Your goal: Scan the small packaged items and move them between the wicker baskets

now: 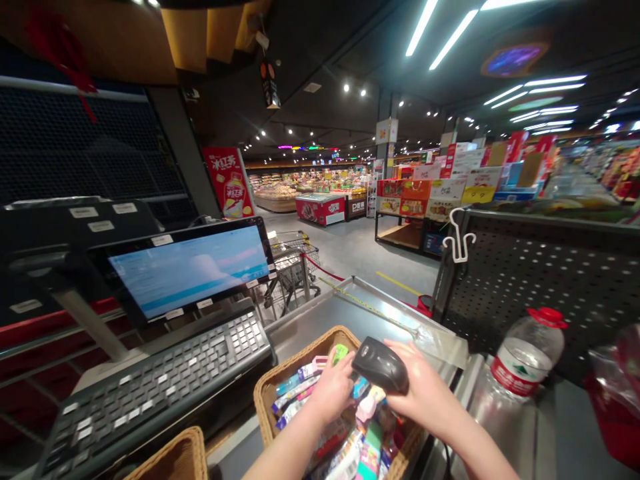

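My right hand [419, 383] is wrapped round a black handheld barcode scanner [380, 365], its head pointing left over a woven basket [264, 400]. Close to the scanner's front, my left hand [334, 388] has its fingers closed at a small green packet [341, 353], which pokes out beyond the fingertips. Below both hands the basket is filled with small colourful packaged items [367, 433], many in shiny wrappers. My forearms hide part of the contents, and the kind of item in the green packet cannot be made out.
A keyboard [165, 393] and a lit monitor [193, 267] stand left of the basket. A second woven basket [175, 460] is at the bottom left. Beyond lies the metal counter [345, 317]. At right are a large water bottle [525, 357] and a perforated black panel [500, 287] with white hooks [459, 237].
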The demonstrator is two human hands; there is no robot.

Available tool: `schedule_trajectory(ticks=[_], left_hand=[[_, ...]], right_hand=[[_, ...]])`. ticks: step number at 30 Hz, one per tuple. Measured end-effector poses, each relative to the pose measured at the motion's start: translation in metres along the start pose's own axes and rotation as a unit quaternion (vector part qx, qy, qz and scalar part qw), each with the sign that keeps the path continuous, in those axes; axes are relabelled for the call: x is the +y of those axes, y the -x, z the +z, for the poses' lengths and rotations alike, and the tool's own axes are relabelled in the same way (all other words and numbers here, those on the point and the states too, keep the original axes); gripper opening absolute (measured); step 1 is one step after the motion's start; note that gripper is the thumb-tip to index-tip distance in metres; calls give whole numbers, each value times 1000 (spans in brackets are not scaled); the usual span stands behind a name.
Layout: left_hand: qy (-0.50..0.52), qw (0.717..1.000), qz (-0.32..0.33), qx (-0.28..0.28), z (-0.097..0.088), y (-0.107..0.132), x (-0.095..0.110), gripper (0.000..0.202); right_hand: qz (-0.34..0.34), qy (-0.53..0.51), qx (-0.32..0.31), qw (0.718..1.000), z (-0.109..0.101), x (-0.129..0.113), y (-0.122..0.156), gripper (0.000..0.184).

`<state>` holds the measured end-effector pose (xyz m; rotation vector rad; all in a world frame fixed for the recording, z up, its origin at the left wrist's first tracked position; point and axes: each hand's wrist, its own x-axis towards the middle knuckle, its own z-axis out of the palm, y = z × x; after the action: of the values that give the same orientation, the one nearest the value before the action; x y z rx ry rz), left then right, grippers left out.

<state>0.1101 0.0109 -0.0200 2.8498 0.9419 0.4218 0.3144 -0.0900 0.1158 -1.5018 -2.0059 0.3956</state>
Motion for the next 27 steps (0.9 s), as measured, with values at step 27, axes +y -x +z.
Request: schedule_trajectory(ticks=[27], left_hand=[[-86,971,-102,196,-98,62,-2,22]], right_hand=[[-35,15,13,999,-1,-32,6,48]])
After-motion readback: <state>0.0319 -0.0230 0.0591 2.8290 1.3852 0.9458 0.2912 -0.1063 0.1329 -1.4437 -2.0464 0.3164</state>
